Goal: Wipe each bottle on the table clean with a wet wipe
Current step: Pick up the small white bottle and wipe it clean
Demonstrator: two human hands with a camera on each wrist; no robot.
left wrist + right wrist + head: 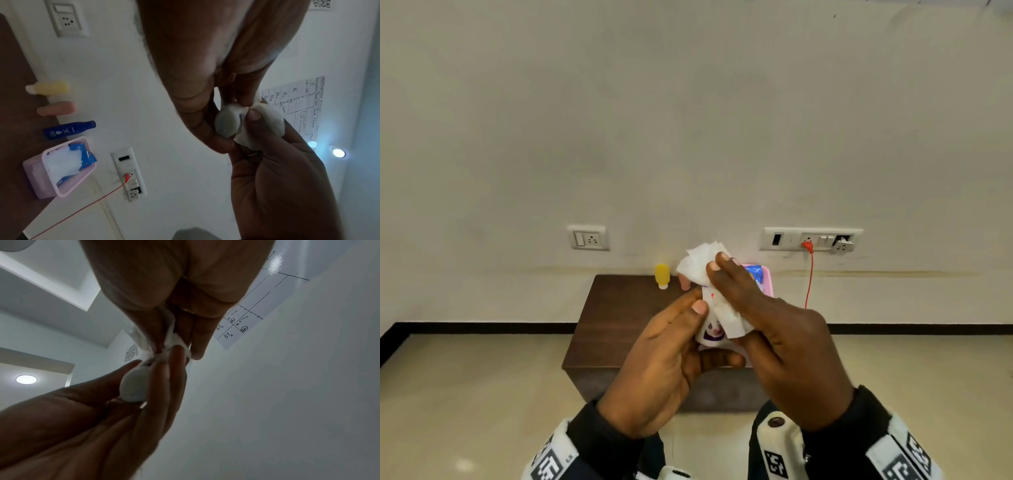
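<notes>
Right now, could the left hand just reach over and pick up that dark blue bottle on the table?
Probably not yet. The left hand grips a white bottle that the right hand rubs with a wet wipe. The blue bottle stands unblocked between a pink bottle and a pink basket.

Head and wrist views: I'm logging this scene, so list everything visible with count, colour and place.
white bottle: 1, white with purple print, held above the table
wet wipe: 1, white, wrapped over the held bottle
yellow bottle: 1, yellow, standing at the table's back edge
pink bottle: 1, peach-pink, beside the yellow one
blue bottle: 1, dark blue, between pink bottle and basket
basket: 1, pink, on the table, holding a blue wipe pack
table: 1, dark brown, against the wall
red cable: 1, plugged into a wall socket
left hand: grips the white bottle
right hand: presses the wipe around it
</notes>
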